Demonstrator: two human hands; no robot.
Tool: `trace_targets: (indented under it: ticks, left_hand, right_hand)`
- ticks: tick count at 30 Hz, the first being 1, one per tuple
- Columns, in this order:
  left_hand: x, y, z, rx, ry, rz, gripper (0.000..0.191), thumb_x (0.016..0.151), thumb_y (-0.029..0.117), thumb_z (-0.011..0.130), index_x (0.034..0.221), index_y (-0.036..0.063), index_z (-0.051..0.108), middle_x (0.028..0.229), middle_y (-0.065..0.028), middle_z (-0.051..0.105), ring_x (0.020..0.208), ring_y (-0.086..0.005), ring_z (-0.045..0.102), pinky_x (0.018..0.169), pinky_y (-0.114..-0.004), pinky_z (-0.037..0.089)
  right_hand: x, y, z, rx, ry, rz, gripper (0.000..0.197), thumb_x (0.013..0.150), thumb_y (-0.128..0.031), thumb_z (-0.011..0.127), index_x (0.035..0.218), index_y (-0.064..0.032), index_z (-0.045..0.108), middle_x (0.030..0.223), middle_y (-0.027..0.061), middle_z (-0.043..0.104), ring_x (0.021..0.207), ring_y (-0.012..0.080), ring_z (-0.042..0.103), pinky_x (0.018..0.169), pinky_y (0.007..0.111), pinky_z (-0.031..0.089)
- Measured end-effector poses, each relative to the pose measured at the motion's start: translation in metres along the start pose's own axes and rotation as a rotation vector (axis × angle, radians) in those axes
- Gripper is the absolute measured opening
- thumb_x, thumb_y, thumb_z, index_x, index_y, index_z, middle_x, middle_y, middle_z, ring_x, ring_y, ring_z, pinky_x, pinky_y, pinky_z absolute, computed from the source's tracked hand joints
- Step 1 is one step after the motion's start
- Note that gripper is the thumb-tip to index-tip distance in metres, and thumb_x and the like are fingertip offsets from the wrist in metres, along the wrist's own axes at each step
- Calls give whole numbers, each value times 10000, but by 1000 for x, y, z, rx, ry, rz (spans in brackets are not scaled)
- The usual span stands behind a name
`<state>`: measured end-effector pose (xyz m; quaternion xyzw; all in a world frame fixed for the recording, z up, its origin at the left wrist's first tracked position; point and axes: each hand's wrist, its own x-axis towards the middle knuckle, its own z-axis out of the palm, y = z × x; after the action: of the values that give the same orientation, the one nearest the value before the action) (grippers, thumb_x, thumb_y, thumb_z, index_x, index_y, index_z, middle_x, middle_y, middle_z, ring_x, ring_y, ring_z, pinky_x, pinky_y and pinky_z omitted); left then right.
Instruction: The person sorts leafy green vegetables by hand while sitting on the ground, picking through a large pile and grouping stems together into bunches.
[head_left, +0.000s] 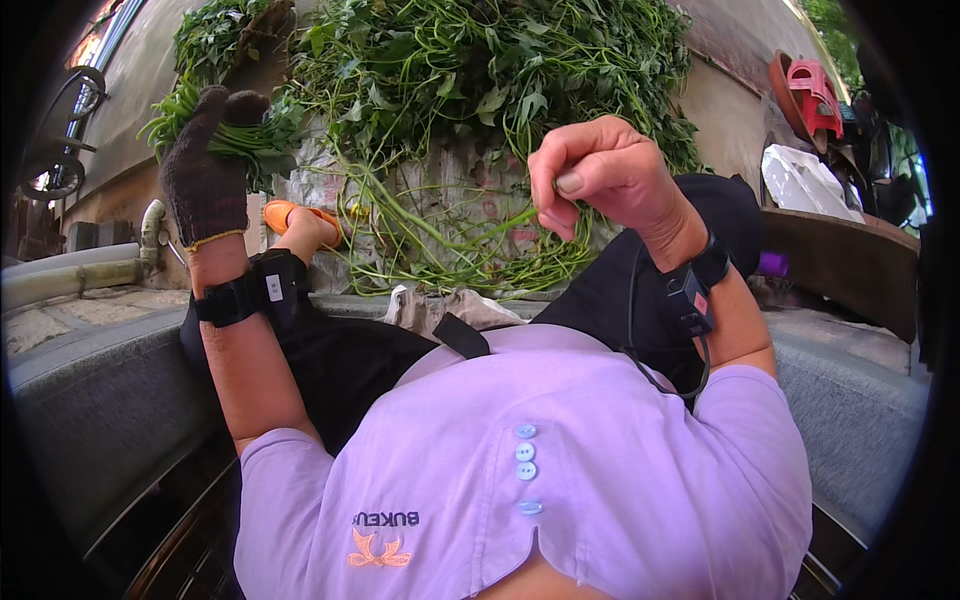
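My left hand (202, 176) wears a dark knitted glove with a yellow cuff edge. It grips a bunch of green leafy stems (259, 142), cut ends to the left and leaves to the right. My bare right hand (619, 172) is raised, its thumb and fingers pinched together. A long green vine stem (487, 234) runs up to its curled fingers, which hide the stem's end. In front of me lies a large heap of leafy vines (480, 75). Stripped, tangled stems (465, 274) trail from it over a pale plastic sheet (442, 184).
I sit on a grey stone ledge (97, 382). More leaves (214, 49) lie at the upper left. White pipes (75, 274) run along the left wall. An orange slipper (279, 215) is on my left foot. At right stand a red plastic stool (814, 97) and a white foam piece (806, 184).
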<state>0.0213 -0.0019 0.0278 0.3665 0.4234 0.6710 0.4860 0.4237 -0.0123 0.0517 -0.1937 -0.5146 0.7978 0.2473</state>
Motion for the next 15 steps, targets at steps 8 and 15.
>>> trace_targets:
  ticks: [8,15]
  left_hand:
    - [-6,8,-7,-158,87,-104,244,859,152,619,1010,-37,656,755,-153,617,730,-348,630,820,-510,520]
    - [-9,33,-31,-152,108,-13,267,879,160,585,1032,-54,631,787,-184,622,808,-380,623,874,-541,484]
  right_hand:
    - [-32,60,-21,-137,303,612,155,827,-81,539,922,-22,646,688,57,648,495,152,607,447,213,417]
    - [-61,109,-55,-536,178,1185,232,746,72,496,954,18,583,624,142,615,380,196,544,349,311,415]
